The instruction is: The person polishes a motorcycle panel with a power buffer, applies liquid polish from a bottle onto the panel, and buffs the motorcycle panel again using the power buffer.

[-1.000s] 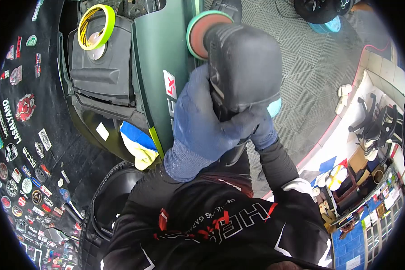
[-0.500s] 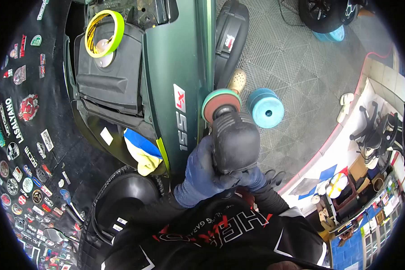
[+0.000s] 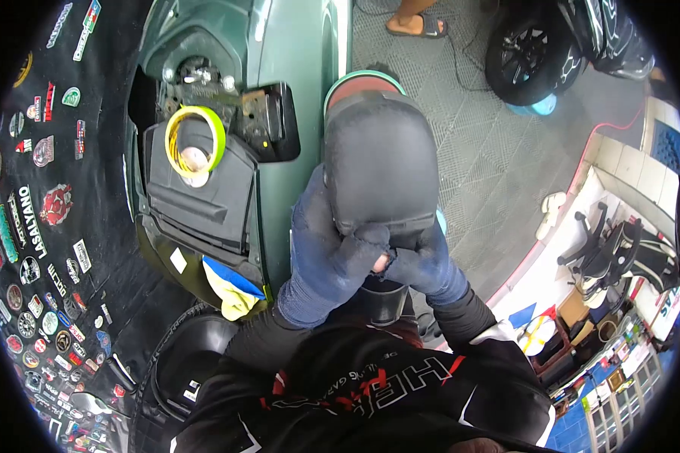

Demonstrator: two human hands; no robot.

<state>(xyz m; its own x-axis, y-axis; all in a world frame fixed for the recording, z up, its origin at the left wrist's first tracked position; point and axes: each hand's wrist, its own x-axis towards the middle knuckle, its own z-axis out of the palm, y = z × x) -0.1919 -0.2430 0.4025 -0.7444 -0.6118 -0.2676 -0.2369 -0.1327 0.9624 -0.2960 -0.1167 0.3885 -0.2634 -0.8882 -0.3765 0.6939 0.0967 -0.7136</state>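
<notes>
Bulky black polisher [image 3: 381,162] with round red-and-green pad [image 3: 363,85] foremost, partly hidden

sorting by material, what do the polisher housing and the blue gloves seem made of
Polisher housing: probably molded plastic or rubber, matte black; it looks smooth, with dull highlights. Blue gloves: likely knitted fabric, dull finish; the cuffs look finely textured.

Both gloved hands [image 3: 323,245] grip a black polisher [image 3: 381,162].
</notes>
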